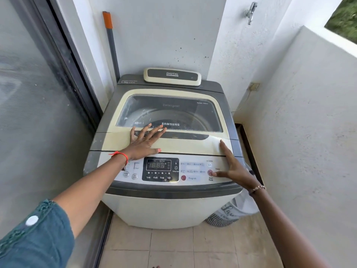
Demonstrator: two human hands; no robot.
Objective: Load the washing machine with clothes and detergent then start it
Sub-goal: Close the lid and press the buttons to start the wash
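Observation:
A cream and grey top-loading washing machine (166, 207) stands in a narrow balcony corner. Its lid (185, 144) is down, and the drum shows through the lid's glass window (173, 113). My left hand (144, 141) lies flat on the lid's front panel with the fingers spread. My right hand (231, 167) rests open at the right end of the control panel (193, 171), its thumb on the red start/pause button (210, 172) and its forefinger stretched onto the lid. The display (158, 165) is lit. No clothes or detergent are visible outside the machine.
A laundry bag (229, 211) with printed lettering sits on the tiled floor beside the machine's right side. A glass sliding door (38, 113) runs along the left, a white parapet wall (309, 132) along the right. A mop handle (111, 45) leans in the back corner, and a tap (250, 12) juts from the wall.

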